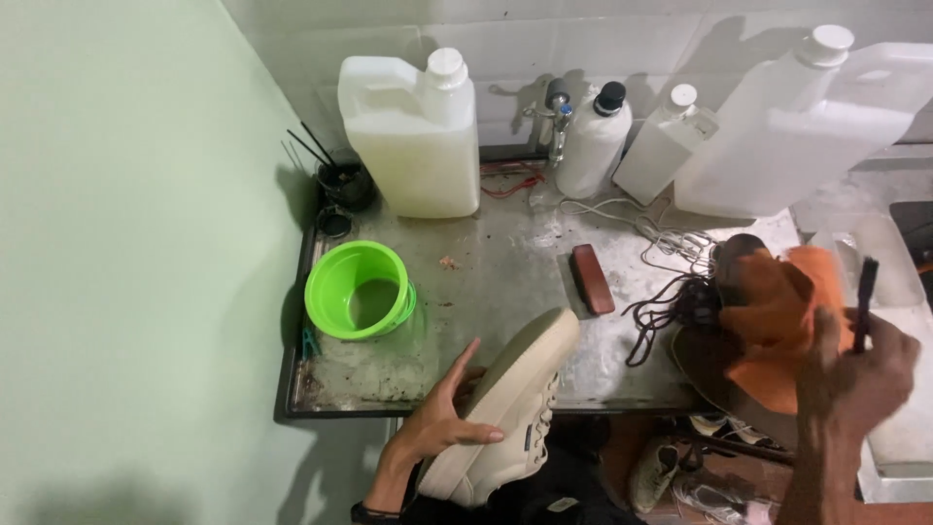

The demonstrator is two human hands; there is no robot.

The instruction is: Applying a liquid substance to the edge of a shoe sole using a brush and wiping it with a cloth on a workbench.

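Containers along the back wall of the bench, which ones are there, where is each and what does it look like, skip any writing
Left jug: back left, big squarish, translucent white, white cap, pale liquid inside.
Black-capped bottle: right of the tap, rounded, white.
White-capped bottle: beside it, leaning, white.
Right jug: back right, large, tilted, white, white cap.
No labels, signs or screens can be made out.

A cream sneaker (510, 408) tilts sole-up at the tabletop's (496, 282) front edge; a thin dark brush (864, 301) stands upright past its right end.
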